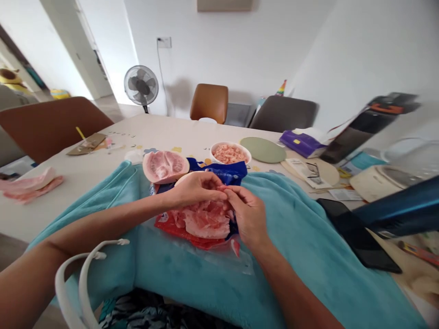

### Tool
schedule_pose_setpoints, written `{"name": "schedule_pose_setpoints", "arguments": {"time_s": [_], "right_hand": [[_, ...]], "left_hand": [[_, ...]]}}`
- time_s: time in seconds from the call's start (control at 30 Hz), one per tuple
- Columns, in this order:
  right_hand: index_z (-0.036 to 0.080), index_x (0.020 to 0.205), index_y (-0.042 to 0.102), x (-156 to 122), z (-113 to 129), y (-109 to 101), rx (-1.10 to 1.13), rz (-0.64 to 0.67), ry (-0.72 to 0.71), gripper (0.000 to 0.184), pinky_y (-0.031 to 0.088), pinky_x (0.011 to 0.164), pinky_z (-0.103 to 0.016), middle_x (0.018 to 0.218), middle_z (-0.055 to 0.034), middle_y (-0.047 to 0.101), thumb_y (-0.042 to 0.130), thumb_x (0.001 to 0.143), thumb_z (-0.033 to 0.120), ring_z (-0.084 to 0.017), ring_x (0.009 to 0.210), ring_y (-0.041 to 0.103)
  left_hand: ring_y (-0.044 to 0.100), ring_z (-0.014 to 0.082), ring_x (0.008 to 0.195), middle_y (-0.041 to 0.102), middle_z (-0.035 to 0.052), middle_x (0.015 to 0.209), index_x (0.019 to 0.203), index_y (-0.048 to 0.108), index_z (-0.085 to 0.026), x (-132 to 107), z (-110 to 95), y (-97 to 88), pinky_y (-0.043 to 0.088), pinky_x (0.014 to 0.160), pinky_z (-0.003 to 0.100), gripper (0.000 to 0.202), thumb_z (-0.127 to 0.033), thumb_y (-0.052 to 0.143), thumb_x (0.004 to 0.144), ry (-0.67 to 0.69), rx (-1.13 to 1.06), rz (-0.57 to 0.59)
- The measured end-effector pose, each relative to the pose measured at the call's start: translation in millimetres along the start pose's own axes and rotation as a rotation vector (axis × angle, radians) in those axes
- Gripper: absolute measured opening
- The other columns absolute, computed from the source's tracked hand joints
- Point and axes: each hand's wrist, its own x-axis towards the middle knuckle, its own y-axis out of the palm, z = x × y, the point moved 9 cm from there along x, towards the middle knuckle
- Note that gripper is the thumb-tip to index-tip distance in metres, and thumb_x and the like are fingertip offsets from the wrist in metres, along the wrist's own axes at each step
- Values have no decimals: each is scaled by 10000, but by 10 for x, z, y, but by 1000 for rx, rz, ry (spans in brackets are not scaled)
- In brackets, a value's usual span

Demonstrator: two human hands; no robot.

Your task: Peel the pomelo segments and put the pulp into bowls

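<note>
Head view: pomelo half [164, 167] and bowl [214, 148] behind; left hand [195, 188] and right hand [249, 217] pinch seemingly pink, shredded pomelo flesh [206, 222]

White walls [240, 50], bright even daylight. Wall socket [164, 42] high up, with a cord running down behind a pedestal fan [141, 87] on the pale floor [109, 106]. Pale tabletop [164, 130]. Tan chair [209, 103] and grey chair [283, 114] at its far edge, brown chair [51, 125] at left. Opening far left onto another room.
</note>
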Motion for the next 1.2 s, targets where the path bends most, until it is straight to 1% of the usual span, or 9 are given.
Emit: {"name": "schedule_pose_setpoints", "arguments": {"time_s": [0.1,0.23,0.37,0.5,0.67,0.87,1.0,1.1,1.2], "right_hand": [[172,836,746,-3,-9,0,21,-5,7,203,361,429,-210,521,38,575,714,740,349,-81,449,481],[164,789,730,14,-32,-16,114,-18,75,200,392,418,-219,503,30,558,749,682,331,-94,448,490],[166,720,711,49,-37,-15,168,-4,112,208,389,400,-227,503,20,559,792,608,321,-98,448,481],[166,723,712,57,-39,-4,173,7,110,224,385,400,-236,498,22,546,806,600,327,-98,445,469],[166,723,713,57,-6,-11,182,-10,66,226,407,414,-237,500,22,559,809,599,329,-95,447,480],[166,746,709,48,36,-11,186,-21,37,214,410,417,-228,514,21,578,793,633,327,-99,463,506],[177,745,693,33,-16,35,202,-3,66,202,387,419,-226,500,30,580,773,650,337,-98,450,500],[187,726,684,28,-49,60,191,9,69,177,389,444,-236,515,40,571,754,671,340,-94,461,485],[189,725,689,20,-63,71,178,13,79,170,362,441,-238,531,41,572,750,676,340,-95,470,474]], "left_hand": [[621,126,675,677,27,778,829,658,-159,52,-40,-47,468,572,211,298,-440,726,757,58,94,-26],[623,129,728,689,35,846,860,666,-163,136,-84,-24,469,613,214,291,-442,696,782,88,131,49],[592,104,627,667,26,800,899,636,-164,168,-95,51,461,565,222,317,-469,652,813,84,91,169],[563,72,527,640,-2,771,901,588,-173,131,-114,88,442,495,203,234,-398,625,849,75,67,185],[510,41,408,596,-41,716,909,533,-185,77,-100,135,402,415,183,117,-285,588,882,3,-69,181],[581,79,515,600,-33,655,909,548,-176,103,-57,220,440,436,168,89,-225,606,863,10,-343,225],[542,71,419,622,-23,594,868,510,-173,116,2,272,395,380,152,27,-165,534,859,-7,-391,182],[502,62,343,612,-38,549,836,487,-180,101,44,281,355,342,144,72,-111,478,819,-49,-315,113],[509,68,342,611,-51,538,828,484,-191,76,36,267,328,327,142,112,-93,446,787,-53,-236,67]]}}
